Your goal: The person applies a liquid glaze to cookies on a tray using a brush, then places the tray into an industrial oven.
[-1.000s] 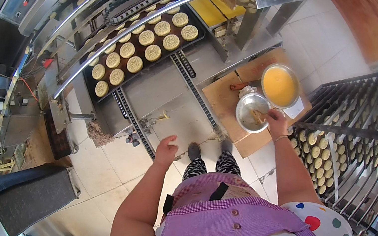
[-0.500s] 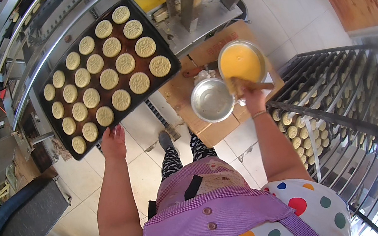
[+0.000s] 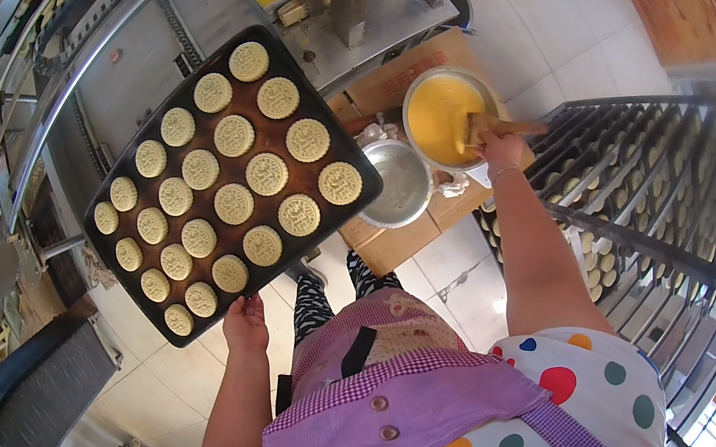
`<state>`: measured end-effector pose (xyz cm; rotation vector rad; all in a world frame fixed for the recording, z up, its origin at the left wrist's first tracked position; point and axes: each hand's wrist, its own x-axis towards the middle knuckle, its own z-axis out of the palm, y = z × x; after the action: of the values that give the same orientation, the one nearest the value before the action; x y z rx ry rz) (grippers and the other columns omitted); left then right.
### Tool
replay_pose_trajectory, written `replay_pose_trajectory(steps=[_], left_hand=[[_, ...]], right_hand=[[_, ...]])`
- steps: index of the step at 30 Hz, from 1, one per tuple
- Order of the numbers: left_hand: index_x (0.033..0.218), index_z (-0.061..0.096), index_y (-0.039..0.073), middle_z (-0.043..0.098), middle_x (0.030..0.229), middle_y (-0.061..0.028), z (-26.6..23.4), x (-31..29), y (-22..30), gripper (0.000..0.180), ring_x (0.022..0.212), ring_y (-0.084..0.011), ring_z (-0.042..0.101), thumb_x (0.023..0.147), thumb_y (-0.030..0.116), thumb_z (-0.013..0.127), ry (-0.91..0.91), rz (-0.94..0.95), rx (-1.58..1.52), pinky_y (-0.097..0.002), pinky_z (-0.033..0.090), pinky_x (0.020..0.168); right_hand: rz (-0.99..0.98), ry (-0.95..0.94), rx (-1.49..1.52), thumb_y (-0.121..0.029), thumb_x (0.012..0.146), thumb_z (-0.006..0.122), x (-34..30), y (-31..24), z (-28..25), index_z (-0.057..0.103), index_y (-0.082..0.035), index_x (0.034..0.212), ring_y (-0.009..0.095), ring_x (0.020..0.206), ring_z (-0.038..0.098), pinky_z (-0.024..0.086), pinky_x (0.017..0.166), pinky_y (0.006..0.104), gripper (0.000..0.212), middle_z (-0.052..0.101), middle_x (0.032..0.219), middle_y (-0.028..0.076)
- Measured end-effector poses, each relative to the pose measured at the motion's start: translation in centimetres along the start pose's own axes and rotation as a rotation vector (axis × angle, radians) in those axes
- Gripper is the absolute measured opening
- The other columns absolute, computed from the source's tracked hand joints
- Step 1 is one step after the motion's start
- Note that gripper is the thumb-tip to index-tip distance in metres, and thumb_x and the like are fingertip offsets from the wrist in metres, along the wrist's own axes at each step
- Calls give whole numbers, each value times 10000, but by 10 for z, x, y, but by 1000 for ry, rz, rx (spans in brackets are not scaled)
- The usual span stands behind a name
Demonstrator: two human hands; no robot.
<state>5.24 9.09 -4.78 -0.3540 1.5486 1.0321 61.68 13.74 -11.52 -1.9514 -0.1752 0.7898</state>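
My left hand grips the near edge of a dark baking tray. Rows of pale round mooncakes with stamped tops and fluted sides lie on it. The tray sits in front of me, to the left, slanted across the view. In my right hand is a flat wooden-handled pastry brush. Its bristle end is in the yellow liquid, which looks like egg wash, inside a round metal bowl. A second metal bowl, silvery inside, stands just left of that one.
Both bowls stand on a cardboard sheet. At right is a black metal rack loaded with more round pastries. Metal machinery with rails runs behind the tray. A dark, sloped belt lies at lower left.
The tray has come nearer and rightward, with my left hand at its edge. My right hand has carried the brush from between the bowls into the yellow liquid.
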Motion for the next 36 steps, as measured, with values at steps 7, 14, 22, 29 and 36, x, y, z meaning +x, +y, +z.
replay_pose_trajectory(steps=[7, 14, 22, 29, 36], left_hand=[[1026, 506, -5, 621, 902, -128, -37, -14, -20, 139, 776, -238, 639, 892, 3, 470, -23, -69, -17, -303, 574, 678], [1016, 490, -19, 629, 887, -148, -41, -47, -27, 120, 776, -255, 640, 923, 53, 467, -22, -211, 138, -345, 549, 656], [1024, 496, 16, 612, 889, -91, -110, -49, 23, 149, 762, -162, 609, 896, 79, 541, -457, -97, 856, -263, 500, 665], [1049, 482, 21, 603, 978, -104, -111, -62, 76, 156, 827, -174, 615, 900, 49, 517, -390, 55, 824, -286, 495, 718], [1054, 490, 9, 605, 995, -109, -155, -51, 102, 171, 864, -180, 624, 890, 43, 522, -275, 28, 806, -283, 506, 748]], right_hand=[[-133, -45, -34, -53, 827, 603, -65, -35, 29, 544, 14, 1161, 211, 770, 651, 539, 589, 319, 346, 641, 955, 130], [-466, -184, -921, -170, 788, 666, -97, -13, 16, 607, 17, 1106, 230, 757, 666, 535, 680, 353, 374, 676, 827, 150], [21, -420, 113, 36, 798, 585, -223, -108, 120, 421, -32, 1325, 158, 868, 618, 554, 548, 236, 557, 589, 1089, 111], [-64, -838, 133, -36, 823, 581, -350, -90, 340, 440, -63, 1319, 163, 869, 622, 568, 568, 261, 516, 594, 1094, 96], [-443, -656, -181, -74, 807, 606, -332, -89, 385, 502, -43, 1251, 181, 798, 653, 574, 588, 301, 457, 636, 1024, 121]])
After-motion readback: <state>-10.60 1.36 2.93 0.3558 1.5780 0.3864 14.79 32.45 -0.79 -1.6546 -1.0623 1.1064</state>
